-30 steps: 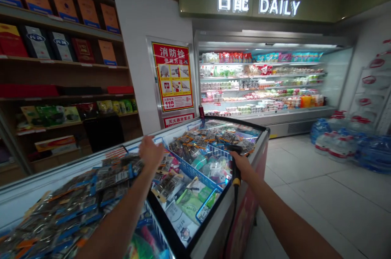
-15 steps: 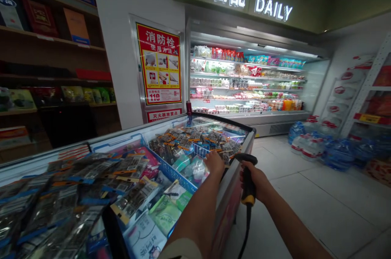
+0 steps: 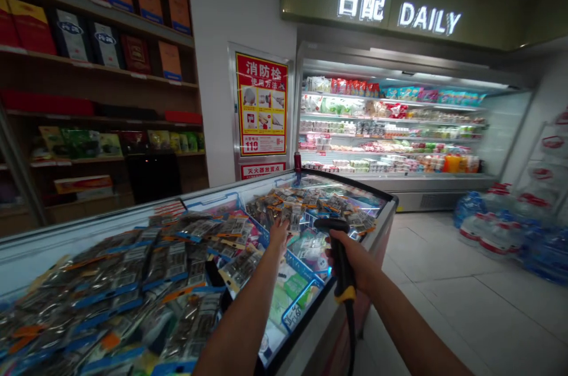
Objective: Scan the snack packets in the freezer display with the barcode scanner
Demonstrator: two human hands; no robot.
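My right hand (image 3: pixel 355 258) is wrapped round the handle of a black and yellow barcode scanner (image 3: pixel 341 263), held over the edge of a chest freezer (image 3: pixel 381 228). A cable hangs from the scanner's lower end. My left hand (image 3: pixel 279 237) reaches over the freezer, its fingers closed at the lower end of a clear dark-filled packet (image 3: pixel 291 213) that stands up among similar ones. Flat packets with orange and blue edges (image 3: pixel 128 263) are heaped over the freezer's left part. Beneath my left hand are blue plastic baskets (image 3: pixel 306 266) with bagged goods.
A lit dairy cooler (image 3: pixel 390 127) stands at the back, behind the freezer. Shelves with boxes (image 3: pixel 106 45) line the left wall. Bottled water (image 3: pixel 492 216) stands on the tiled floor at right. A dark red can (image 3: pixel 297 161) sits on the freezer's far rim.
The view has swung left. My left hand has moved left and away over the packets, and a packet now stands up at its fingers. The scanner stays in my right hand.
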